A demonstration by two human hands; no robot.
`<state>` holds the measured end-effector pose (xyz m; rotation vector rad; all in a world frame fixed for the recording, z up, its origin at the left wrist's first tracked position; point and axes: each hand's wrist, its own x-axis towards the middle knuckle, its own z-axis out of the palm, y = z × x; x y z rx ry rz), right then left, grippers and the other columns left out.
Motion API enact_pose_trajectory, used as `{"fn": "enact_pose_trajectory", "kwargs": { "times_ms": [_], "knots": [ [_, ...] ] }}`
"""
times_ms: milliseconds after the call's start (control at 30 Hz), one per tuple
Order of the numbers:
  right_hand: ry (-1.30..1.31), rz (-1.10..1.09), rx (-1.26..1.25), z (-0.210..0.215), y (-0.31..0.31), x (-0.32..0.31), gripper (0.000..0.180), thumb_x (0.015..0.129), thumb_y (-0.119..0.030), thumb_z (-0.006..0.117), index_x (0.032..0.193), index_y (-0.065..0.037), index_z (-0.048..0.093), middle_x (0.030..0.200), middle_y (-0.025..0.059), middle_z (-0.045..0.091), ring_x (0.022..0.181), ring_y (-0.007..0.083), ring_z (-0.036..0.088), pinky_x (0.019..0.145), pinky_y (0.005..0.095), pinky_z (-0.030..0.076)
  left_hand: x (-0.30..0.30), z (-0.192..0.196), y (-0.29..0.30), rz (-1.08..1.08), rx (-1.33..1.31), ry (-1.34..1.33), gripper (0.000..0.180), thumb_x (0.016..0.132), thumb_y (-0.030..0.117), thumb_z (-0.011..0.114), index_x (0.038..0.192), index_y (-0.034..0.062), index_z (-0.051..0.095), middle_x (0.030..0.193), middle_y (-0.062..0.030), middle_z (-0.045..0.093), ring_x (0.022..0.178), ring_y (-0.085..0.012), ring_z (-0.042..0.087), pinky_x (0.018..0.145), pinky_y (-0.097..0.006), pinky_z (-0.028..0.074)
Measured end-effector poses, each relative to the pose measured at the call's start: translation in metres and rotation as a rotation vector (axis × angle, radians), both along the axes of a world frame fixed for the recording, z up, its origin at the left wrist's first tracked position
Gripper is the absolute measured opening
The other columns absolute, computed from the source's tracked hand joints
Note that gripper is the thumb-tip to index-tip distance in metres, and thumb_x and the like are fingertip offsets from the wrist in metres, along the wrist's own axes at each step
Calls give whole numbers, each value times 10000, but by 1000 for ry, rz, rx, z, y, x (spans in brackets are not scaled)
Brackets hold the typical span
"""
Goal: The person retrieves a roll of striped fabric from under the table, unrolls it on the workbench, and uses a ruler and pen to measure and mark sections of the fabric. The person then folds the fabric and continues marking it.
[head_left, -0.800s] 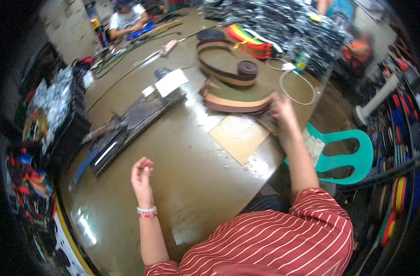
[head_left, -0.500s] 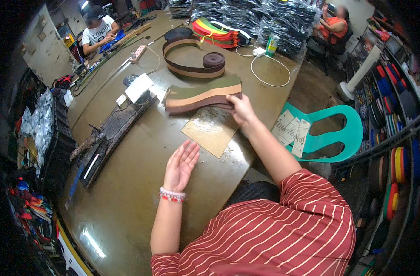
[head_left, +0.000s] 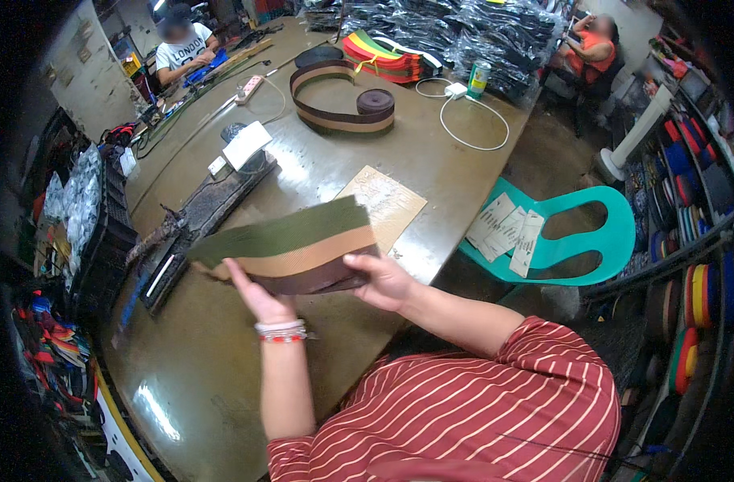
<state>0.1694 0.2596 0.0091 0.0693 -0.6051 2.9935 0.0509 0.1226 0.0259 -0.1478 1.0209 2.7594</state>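
A bundle of wide striped webbing [head_left: 294, 247], green, tan and dark brown, is held tilted above the near part of the table. At its right end my right hand [head_left: 380, 281] grips the brown edge, thumb on the front and fingers mostly hidden behind. My left hand [head_left: 264, 301], with bracelets at the wrist, is at the lower left edge. One digit lies along the webbing's front; the other fingers are hidden by it. Beyond the bundle, a flat tan cardboard sheet [head_left: 397, 201] lies on the table, partly covered by the webbing in this view.
A partly unrolled webbing coil [head_left: 375, 102], striped bundles [head_left: 387, 58], a white cable [head_left: 495, 145] and a can [head_left: 478, 80] occupy the table's far side. Left is a dark long fixture [head_left: 210, 209]. Right stands a green chair [head_left: 576, 241] with papers. Two people sit farther back.
My right hand has brought the webbing nearer and to the left, off the cardboard sheet's far side. My left hand, empty before, has moved left and now meets the webbing's lower edge.
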Motion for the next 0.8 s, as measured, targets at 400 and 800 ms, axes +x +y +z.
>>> {"fn": "enact_pose_trajectory", "kwargs": {
  "times_ms": [400,800],
  "knots": [
    [-133,-464,951,4,41,3,330,860,-82,581,1174,-14,503,958,92,605,904,170,592,785,293,482,-34,81,-75,-173,-1933,1423,261,692,219,728,850,62,591,850,-105,570,828,-307,584,695,-396,490],
    [-124,-370,1341,-23,-46,-31,1144,601,-343,823,1421,-33,88,1446,227,179,1348,315,182,1103,401,159,-29,23,-87,-486,-1957,1249,490,695,396,716,1010,77,516,924,-108,611,886,-287,604,736,-385,498]
  ]
}}
